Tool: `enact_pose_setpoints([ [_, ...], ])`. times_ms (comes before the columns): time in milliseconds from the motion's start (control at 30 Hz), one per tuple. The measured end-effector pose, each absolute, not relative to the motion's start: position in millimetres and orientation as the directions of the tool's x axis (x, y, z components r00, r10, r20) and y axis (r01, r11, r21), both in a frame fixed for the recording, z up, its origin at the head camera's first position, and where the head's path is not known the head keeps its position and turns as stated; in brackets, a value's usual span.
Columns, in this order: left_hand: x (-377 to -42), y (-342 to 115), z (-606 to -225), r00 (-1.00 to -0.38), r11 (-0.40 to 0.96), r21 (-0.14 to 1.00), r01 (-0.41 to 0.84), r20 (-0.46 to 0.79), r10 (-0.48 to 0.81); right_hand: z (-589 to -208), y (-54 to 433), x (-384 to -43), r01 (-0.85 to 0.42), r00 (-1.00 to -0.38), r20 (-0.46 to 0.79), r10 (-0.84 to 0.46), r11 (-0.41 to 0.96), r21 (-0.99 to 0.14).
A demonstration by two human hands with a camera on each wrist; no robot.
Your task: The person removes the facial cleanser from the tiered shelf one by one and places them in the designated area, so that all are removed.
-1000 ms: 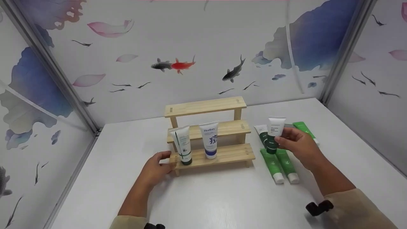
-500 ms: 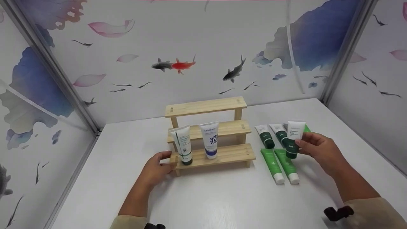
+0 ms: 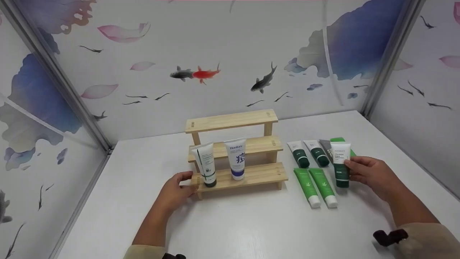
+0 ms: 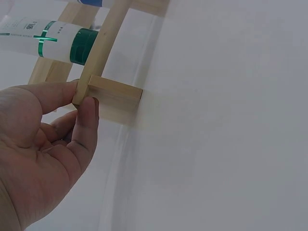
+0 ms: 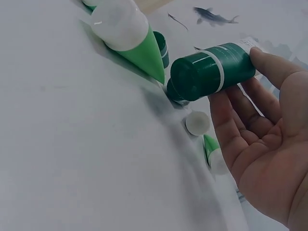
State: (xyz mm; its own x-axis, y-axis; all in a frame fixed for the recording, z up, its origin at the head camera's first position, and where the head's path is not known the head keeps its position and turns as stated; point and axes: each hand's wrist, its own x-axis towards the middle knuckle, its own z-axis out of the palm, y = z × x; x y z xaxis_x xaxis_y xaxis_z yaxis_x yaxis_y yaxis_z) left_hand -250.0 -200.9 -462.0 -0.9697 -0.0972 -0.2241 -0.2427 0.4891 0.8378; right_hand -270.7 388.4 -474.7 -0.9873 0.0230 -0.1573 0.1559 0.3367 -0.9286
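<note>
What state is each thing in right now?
Wooden three-tier rack: standing, gripped by left hand.
Blue-lettered white tube: capped, standing on bottom tier.
Green-capped white tube: closed, standing beside it.
Held white-and-green tube: closed, cap down in right hand.
Two similar tubes: closed, lying down.
Two green tubes: capped, lying down.
Rear green tube: lying, partly hidden.
Grey item: partly hidden.

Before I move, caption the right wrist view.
Right fingers pinch a dark green tube; white-capped lighter green tubes lie nearby.
</note>
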Motion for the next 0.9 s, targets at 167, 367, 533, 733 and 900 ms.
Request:
enact_pose_setpoints([
  [167, -249.9, -201.5, -462.7, -0.971, 0.488, 0.840, -0.238, -0.219, -0.097, -478.1, 394.1, -272.5, 0.206, -0.976, -0.220, -0.004, 0.326, -0.922],
  [367, -249.9, -201.5, -462.7, -0.971, 0.487, 0.841, -0.236, -0.219, -0.094, -481.5, 395.1, -272.6, 0.257, -0.955, -0.295, -0.044, 0.381, -0.888],
  [533, -250.0, -201.4, -462.2, -0.969, 0.486, 0.839, -0.245, -0.227, -0.097, -483.2, 395.5, -271.8, 0.309, -0.933, -0.357, -0.045, 0.405, -0.860],
  [733, -250.9, -201.6, -463.3, -0.969, 0.491, 0.835, -0.247, -0.228, -0.100, -483.9, 397.2, -270.1, 0.341, -0.914, -0.402, -0.053, 0.436, -0.833],
  [900, -249.9, -202.2, -462.5, -0.973, 0.485, 0.844, -0.230, -0.214, -0.090, -481.9, 395.9, -268.9, 0.340, -0.909, -0.414, -0.048, 0.488, -0.804],
])
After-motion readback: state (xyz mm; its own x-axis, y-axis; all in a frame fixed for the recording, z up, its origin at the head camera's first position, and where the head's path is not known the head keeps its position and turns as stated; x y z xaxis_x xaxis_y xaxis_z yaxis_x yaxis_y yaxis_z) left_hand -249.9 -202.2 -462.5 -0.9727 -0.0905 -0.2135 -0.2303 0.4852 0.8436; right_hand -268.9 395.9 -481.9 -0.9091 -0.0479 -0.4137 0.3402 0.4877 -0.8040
